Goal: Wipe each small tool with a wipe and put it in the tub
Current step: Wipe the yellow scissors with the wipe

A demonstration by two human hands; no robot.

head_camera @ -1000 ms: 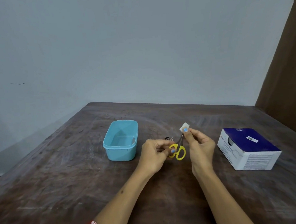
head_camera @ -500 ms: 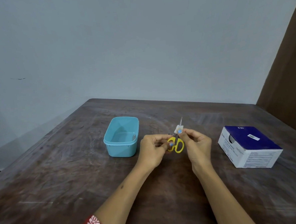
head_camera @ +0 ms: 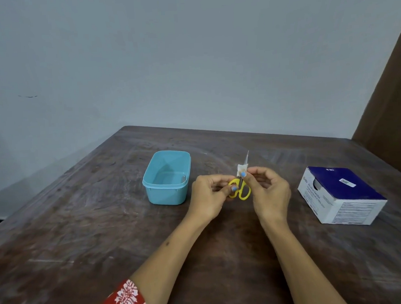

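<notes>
Currently your left hand [head_camera: 210,193] grips the yellow handle loops of the small scissors [head_camera: 240,189], fingers curled round them; your right hand [head_camera: 266,190] pinches a folded white wipe [head_camera: 242,168] round the blades near the pivot. Both are held above the surface [head_camera: 105,228], just right of the blue tub [head_camera: 165,194], blades pointing away from you.

Handling, judged: the scissors look light and rigid. Metal blades, probably slick under a damp wipe; pointed tip. Keep your hold on the plastic loops, which give the safest purchase, and draw the wipe toward the tip with fingers on the flat sides, not the edges. The wipe is soft and thin; it may bunch or slide off the narrow end.

Hard to make out:
- whether the blades are fully closed: only one thin sliver shows above the wipe;
- your right thumb's contact is behind the wipe;
- a small metallic glint sits against the tub's right inner wall, too small to identify;
- the tub floor nearest you is hidden by its near wall;
- the blue-and-white box [head_camera: 343,194], well apart to the right, has small print that cannot be read; its contents are out of sight.
</notes>
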